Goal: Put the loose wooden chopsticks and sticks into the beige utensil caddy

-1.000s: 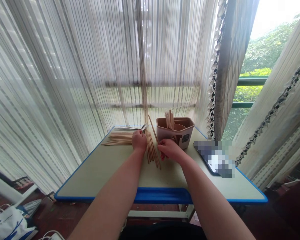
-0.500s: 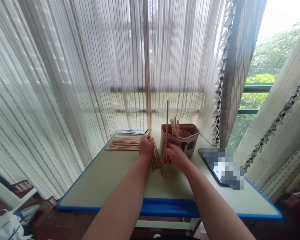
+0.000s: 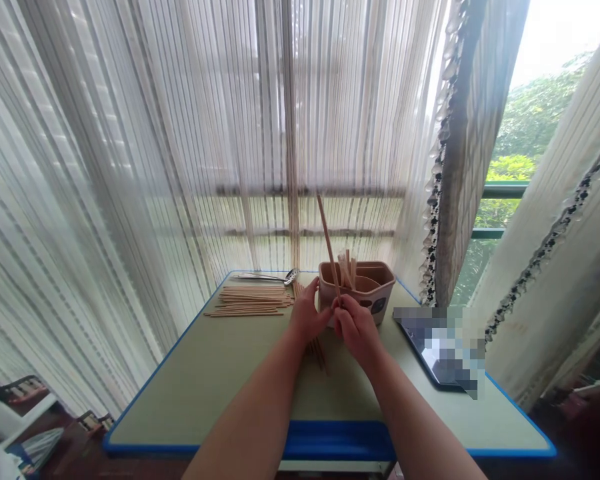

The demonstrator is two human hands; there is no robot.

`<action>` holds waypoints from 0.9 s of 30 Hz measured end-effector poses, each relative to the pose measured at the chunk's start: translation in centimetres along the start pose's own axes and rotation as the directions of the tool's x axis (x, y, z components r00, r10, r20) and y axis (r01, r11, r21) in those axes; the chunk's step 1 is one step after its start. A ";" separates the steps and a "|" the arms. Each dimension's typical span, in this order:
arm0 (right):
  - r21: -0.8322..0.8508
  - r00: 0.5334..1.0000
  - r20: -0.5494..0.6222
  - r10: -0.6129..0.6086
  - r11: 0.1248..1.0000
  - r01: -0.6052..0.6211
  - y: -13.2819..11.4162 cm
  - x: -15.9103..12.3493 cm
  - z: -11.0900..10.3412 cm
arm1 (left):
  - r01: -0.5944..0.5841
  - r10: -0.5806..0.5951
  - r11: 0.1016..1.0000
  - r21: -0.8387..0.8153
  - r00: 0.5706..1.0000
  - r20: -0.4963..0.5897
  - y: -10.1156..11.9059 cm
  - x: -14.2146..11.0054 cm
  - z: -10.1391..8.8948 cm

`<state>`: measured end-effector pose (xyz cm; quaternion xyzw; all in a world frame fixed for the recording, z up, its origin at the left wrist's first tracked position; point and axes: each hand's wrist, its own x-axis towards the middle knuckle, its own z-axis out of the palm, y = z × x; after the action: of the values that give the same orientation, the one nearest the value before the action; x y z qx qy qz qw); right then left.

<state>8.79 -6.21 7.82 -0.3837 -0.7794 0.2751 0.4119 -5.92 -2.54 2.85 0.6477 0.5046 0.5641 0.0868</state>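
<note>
Closed around the lower part of wooden chopsticks [image 3: 329,243], my right hand [image 3: 356,325] is in front of the brown utensil holder [image 3: 356,301]. The chopsticks rise upward and tilt to the left; how many are gripped I cannot tell. My left hand [image 3: 309,316] is beside the holder's left side, thumb apart from the fingers, nothing seen in it. Its thumb reaches toward my right hand. A fanned group of chopsticks [image 3: 320,353] lies partly hidden under my left hand. Further left, a row of chopsticks [image 3: 250,298] lies flat.
Several light sticks [image 3: 348,270] stand in the holder. A slotted spoon [image 3: 291,276] lies along the table's back edge. On the right is a tablet-like dark device [image 3: 437,353], partly blurred out. The table [image 3: 205,387] has a blue rim, with curtains [image 3: 180,133] behind it.
My left hand has left the chopstick row and moved right to the holder, its fingers now apart. The chopsticks in my right hand have gone from upright to leaning left. The view has tilted up slightly.
</note>
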 end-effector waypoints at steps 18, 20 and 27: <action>0.043 0.859 -0.510 -0.045 0.996 0.078 0.6 6.0 -7.1 | 0.346 -0.241 0.732 -0.587 0.937 0.252 -2.0 1.7 -0.4; 0.146 0.857 -0.516 -0.005 0.985 0.093 1.5 5.8 -6.2 | 0.363 -0.247 0.711 -0.603 0.931 0.270 -2.2 1.8 -0.8; 0.576 0.945 -0.327 0.033 0.800 0.171 -0.1 3.9 -6.8 | 0.409 -0.277 0.646 -0.645 0.912 0.302 -1.5 1.7 -2.0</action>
<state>13.15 -2.24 13.03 -0.2448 -0.5893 0.4246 0.6423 -8.66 -1.47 3.65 0.5061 0.3589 0.6254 0.4733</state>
